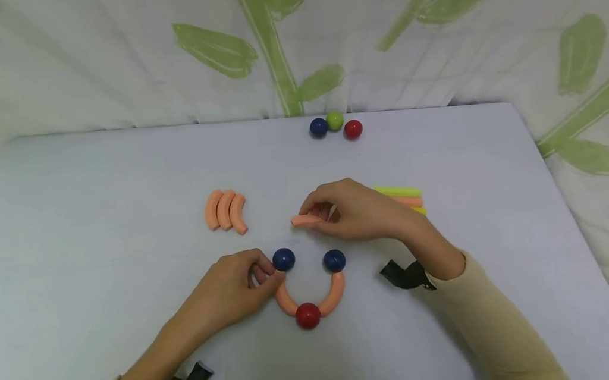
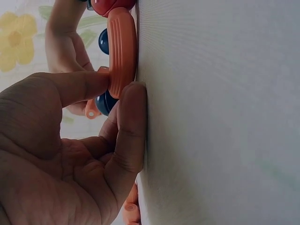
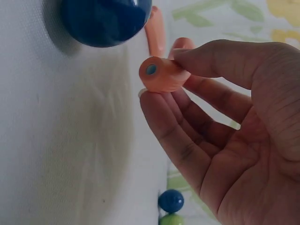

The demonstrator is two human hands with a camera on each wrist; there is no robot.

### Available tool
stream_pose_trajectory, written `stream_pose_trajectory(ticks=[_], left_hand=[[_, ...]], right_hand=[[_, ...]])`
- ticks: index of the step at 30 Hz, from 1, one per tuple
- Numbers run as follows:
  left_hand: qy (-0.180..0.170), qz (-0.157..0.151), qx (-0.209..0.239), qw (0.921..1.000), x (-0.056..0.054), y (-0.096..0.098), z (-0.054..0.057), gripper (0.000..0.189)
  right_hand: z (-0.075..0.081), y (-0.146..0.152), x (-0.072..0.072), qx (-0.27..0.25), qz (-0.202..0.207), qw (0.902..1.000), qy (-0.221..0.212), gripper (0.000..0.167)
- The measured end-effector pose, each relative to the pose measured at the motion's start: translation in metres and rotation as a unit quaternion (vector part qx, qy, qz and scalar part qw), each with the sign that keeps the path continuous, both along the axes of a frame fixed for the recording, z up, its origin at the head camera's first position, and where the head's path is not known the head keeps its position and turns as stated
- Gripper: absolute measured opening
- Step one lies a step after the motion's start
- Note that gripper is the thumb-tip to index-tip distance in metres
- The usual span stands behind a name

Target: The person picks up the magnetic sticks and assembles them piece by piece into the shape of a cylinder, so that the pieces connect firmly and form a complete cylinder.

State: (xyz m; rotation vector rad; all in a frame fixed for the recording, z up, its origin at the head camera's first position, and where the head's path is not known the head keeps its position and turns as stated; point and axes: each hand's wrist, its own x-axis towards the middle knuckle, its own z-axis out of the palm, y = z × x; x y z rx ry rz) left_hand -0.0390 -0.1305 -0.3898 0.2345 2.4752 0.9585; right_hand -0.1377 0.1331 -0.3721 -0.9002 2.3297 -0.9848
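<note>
My left hand [image 1: 234,285] pinches the upper end of a curved orange stick [image 1: 285,299] between thumb and fingertips, right beside a dark blue ball [image 1: 284,259]. This stick, a red ball [image 1: 308,315], a second curved orange stick [image 1: 331,295] and another dark blue ball [image 1: 334,260] form a U shape on the table. Above that shape, my right hand [image 1: 360,209] pinches a separate curved orange stick [image 1: 303,220] between thumb and fingers. A round, pale blue-grey spot shows on the end of this held stick [image 3: 161,78] in the right wrist view.
Several curved orange sticks [image 1: 224,210] lie side by side left of centre. Yellow-green, orange and yellow sticks [image 1: 398,191] lie partly hidden behind my right hand. At the back edge sit blue [image 1: 318,127], green [image 1: 334,121] and red [image 1: 353,129] balls on the white table [image 1: 95,188].
</note>
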Motion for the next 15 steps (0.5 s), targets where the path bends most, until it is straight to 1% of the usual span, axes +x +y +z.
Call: stream_pose_trajectory(ticks=[5, 12, 15], left_hand=[[0.002, 0.001, -0.004, 1.0, 0.001, 0.0, 0.002, 0.015], [-0.001, -0.003, 0.002, 1.0, 0.001, 0.0, 0.0, 0.015], [0.002, -0.003, 0.004, 1.0, 0.0, 0.001, -0.001, 0.016]], right_hand=[[0.002, -0.003, 0.004, 0.007, 0.022, 0.9997, -0.006, 0.012], [-0.003, -0.009, 0.008, 0.019, 0.02, 0.9995, -0.016, 0.008], [-0.005, -0.011, 0.009, 0.024, 0.025, 0.9993, -0.011, 0.006]])
